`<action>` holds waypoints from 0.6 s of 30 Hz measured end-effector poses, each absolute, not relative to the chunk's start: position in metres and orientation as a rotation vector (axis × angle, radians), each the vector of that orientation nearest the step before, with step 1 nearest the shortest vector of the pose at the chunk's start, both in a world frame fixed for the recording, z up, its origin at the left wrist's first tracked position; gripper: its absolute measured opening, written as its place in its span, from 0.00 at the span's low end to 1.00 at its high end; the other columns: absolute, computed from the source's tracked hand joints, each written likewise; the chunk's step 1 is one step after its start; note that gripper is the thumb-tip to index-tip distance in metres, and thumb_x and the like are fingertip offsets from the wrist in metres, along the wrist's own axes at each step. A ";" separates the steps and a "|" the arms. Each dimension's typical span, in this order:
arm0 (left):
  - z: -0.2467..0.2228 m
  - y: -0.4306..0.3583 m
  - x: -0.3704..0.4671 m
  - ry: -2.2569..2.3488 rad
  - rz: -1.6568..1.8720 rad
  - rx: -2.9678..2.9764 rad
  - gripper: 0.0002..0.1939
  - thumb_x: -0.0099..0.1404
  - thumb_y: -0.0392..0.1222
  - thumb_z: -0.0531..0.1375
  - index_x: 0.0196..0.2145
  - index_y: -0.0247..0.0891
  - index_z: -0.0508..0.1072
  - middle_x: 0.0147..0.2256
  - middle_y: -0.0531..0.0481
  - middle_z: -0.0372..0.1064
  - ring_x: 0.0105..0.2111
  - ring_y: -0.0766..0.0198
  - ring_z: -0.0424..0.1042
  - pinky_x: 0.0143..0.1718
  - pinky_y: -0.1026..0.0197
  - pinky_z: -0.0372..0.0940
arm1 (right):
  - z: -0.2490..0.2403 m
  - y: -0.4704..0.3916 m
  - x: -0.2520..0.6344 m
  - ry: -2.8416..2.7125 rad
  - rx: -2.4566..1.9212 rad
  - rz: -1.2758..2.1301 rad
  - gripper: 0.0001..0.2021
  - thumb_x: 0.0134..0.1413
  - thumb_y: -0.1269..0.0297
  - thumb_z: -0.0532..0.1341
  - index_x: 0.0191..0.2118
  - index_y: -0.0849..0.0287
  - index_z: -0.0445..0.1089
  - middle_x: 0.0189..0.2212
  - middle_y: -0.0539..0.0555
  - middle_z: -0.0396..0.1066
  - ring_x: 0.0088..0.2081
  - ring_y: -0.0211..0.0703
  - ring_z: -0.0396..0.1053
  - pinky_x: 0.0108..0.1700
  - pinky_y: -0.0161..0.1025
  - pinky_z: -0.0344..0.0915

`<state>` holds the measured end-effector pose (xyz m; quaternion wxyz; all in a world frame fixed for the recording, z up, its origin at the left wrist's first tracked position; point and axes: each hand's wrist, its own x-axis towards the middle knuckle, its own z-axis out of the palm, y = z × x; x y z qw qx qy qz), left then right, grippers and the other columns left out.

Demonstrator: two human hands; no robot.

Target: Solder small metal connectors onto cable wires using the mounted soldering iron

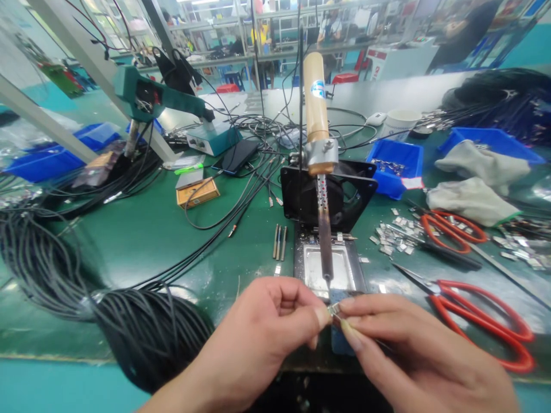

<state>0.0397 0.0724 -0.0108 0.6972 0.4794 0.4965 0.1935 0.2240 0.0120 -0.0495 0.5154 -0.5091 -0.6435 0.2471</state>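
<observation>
Just below the tip of an upright soldering iron (326,241), both my hands meet at a small silvery metal connector (333,310). My left hand (275,321) pinches it from the left between thumb and forefinger. From the right, my right hand (400,332) is closed at the same piece, thumb and fingertips pressed together. Whether the right fingers also hold a thin wire is hard to make out. Under the fingertips lies a blue pad (342,341). The iron hangs in a clamp, over a metal tray (312,269).
A black fan (301,198) stands behind the iron. Red-handled scissors (482,315) and loose metal pieces (396,232) lie on the right, with a blue bin (394,163) farther back. Coiled black cable (146,327) fills the left front. Cables trail across the green mat (241,258).
</observation>
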 end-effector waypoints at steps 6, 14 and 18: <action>-0.013 0.076 0.041 1.115 0.431 1.135 0.09 0.64 0.41 0.63 0.27 0.34 0.74 0.23 0.56 0.66 0.25 0.68 0.58 0.28 0.63 0.52 | -0.049 0.013 0.225 -1.551 -1.228 0.564 0.09 0.53 0.75 0.68 0.36 0.52 0.77 0.38 0.47 0.82 0.38 0.37 0.82 0.43 0.25 0.78; -0.012 0.074 0.040 1.122 0.427 1.142 0.09 0.64 0.40 0.63 0.28 0.35 0.74 0.23 0.55 0.65 0.25 0.67 0.58 0.28 0.64 0.53 | -0.052 0.016 0.221 -1.534 -1.183 0.536 0.10 0.51 0.76 0.68 0.35 0.53 0.78 0.36 0.49 0.82 0.36 0.37 0.82 0.40 0.26 0.78; -0.011 0.075 0.040 1.130 0.441 1.143 0.09 0.63 0.41 0.63 0.27 0.35 0.74 0.23 0.55 0.66 0.25 0.67 0.59 0.28 0.64 0.54 | -0.055 0.013 0.222 -1.522 -1.214 0.557 0.11 0.52 0.76 0.68 0.36 0.51 0.78 0.38 0.48 0.82 0.37 0.38 0.82 0.41 0.28 0.79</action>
